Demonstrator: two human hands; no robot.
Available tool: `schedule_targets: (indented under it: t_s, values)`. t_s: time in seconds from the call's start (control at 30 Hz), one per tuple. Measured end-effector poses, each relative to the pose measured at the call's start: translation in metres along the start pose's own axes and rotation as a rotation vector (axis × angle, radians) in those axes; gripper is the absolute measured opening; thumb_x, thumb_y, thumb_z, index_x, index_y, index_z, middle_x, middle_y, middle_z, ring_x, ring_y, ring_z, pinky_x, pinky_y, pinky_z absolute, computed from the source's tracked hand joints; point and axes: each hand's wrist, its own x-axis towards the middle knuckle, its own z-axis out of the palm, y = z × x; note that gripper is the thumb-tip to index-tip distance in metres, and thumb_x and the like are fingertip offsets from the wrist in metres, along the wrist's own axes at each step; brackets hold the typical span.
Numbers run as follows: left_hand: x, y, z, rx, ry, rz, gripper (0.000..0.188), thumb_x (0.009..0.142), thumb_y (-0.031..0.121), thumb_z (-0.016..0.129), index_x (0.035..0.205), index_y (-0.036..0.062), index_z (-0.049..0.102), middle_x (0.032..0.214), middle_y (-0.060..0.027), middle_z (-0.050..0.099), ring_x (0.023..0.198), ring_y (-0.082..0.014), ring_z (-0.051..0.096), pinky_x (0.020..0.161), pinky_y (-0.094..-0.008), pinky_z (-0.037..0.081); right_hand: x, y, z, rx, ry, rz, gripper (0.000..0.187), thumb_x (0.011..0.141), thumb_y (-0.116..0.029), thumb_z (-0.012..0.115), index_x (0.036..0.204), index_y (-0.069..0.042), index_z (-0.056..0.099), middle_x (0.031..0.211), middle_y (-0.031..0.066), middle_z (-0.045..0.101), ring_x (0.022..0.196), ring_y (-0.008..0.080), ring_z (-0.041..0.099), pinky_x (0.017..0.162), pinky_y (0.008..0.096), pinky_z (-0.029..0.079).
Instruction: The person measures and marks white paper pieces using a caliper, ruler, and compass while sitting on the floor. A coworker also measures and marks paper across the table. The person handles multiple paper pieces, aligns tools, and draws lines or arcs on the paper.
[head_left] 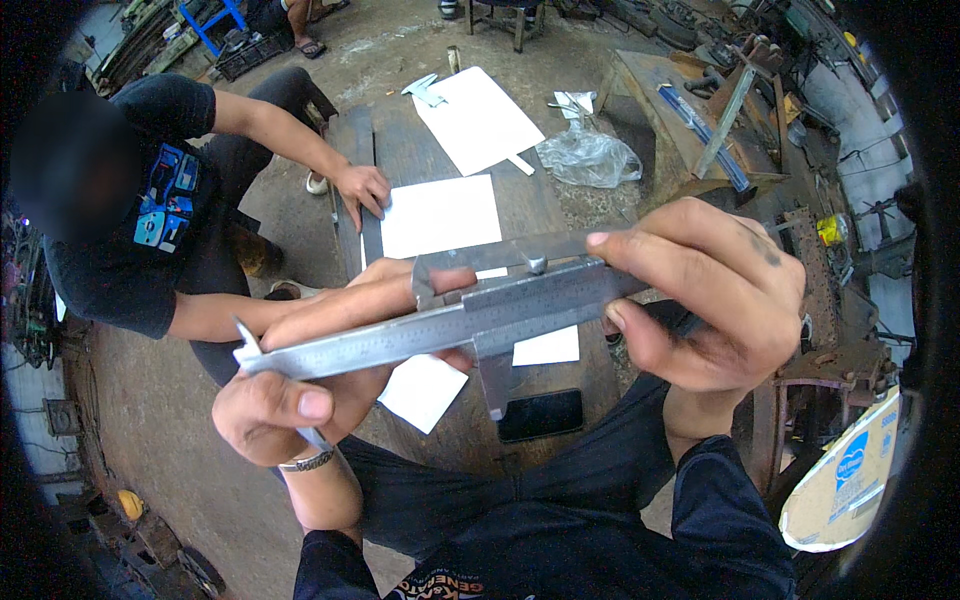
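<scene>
A steel vernier caliper (385, 340) is held up slantwise in front of me, its jaws set wide apart. My left hand (270, 405) is closed round its fixed-jaw end, thumb in front and fingers behind the beam. My right hand (725, 290) pinches the slider end between thumb and fingers. The sliding jaw (492, 375) points down, and a small lock screw (537, 264) shows on the upper edge. Nothing is seen between the jaws except my left fingers behind them. Below lies a dark wooden table (400, 130) with white paper sheets (440, 213).
At the left, a seated person rests one hand (362, 192) on the table by a dark strip (371, 235). A second caliper (425, 92) lies by a white board (480, 120). Also there: a phone (540, 415), a plastic bag (590, 157) and, rightward, a cluttered bench (640, 90).
</scene>
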Motion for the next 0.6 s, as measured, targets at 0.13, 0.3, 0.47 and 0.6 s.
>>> schedule_targets:
  t_s: [0.13, 0.3, 0.47, 0.6]
  values:
    - [0.004, -0.003, 0.003, -0.126, 0.092, -0.026, 0.104, 0.056, 0.031, 0.064, 0.133, -0.0314, 0.033, 0.133, -0.0484, 0.041, 0.121, -0.0566, 0.050, 0.105, -0.0583, 0.039, 0.000, 0.009, -0.004, 0.116, -0.096, 0.074, 0.045, 0.063, -0.018, 0.078, 0.102, 0.004, 0.074, 0.077, 0.0145, 0.067, 0.064, 0.0230, 0.067, 0.059, 0.0305, 0.051]
    - [0.016, -0.015, 0.006, -0.351, 0.138, 0.025, 0.111, 0.053, 0.024, 0.062, 0.141, -0.0291, 0.021, 0.131, -0.0459, 0.044, 0.121, -0.0517, 0.053, 0.106, -0.0586, 0.040, 0.002, 0.015, -0.007, 0.217, -0.194, 0.187, 0.047, 0.076, -0.021, 0.077, 0.115, 0.004, 0.070, 0.085, 0.0158, 0.067, 0.070, 0.0228, 0.067, 0.062, 0.0308, 0.052]
    - [0.029, -0.023, 0.003, -0.295, 0.075, -0.020, 0.112, 0.055, 0.024, 0.063, 0.146, -0.0234, 0.017, 0.121, -0.0408, 0.053, 0.118, -0.0484, 0.056, 0.107, -0.0573, 0.040, 0.003, 0.018, 0.004, 0.263, -0.164, 0.338, 0.037, 0.088, -0.023, 0.071, 0.115, 0.001, 0.067, 0.089, 0.0143, 0.067, 0.077, 0.0245, 0.067, 0.066, 0.0330, 0.051]
    - [0.031, -0.036, 0.003, -0.242, 0.091, -0.044, 0.112, 0.055, 0.024, 0.063, 0.148, -0.0203, 0.018, 0.128, -0.0435, 0.050, 0.120, -0.0481, 0.056, 0.107, -0.0579, 0.039, -0.001, 0.027, 0.017, 0.409, -0.189, 0.319, 0.023, 0.088, -0.017, 0.068, 0.101, 0.002, 0.067, 0.088, 0.0141, 0.067, 0.080, 0.0257, 0.067, 0.068, 0.0353, 0.050]
